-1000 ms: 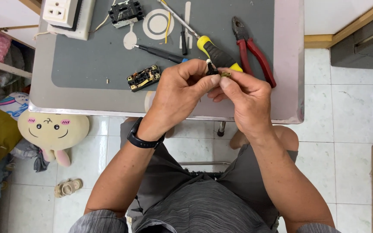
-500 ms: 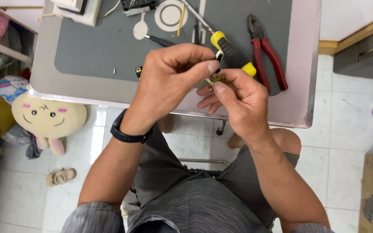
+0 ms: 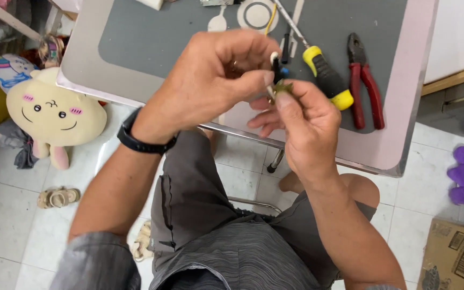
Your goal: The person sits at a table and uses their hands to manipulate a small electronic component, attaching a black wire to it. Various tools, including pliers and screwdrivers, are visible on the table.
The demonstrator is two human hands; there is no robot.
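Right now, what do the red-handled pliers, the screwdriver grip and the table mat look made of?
Red-handled pliers: dark, dull metal head, probably steel; handles look sleeved in glossy red plastic or rubber.
Screwdriver grip: yellow and black moulded plastic, the black part possibly rubbery; thin bright metal shaft.
Table mat: flat grey sheet, matte, likely rubber or vinyl; cannot tell which.

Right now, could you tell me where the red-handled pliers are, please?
In the head view, the red-handled pliers lie on the grey mat near the table's right edge, just right of the yellow-and-black screwdriver and beyond the right hand.
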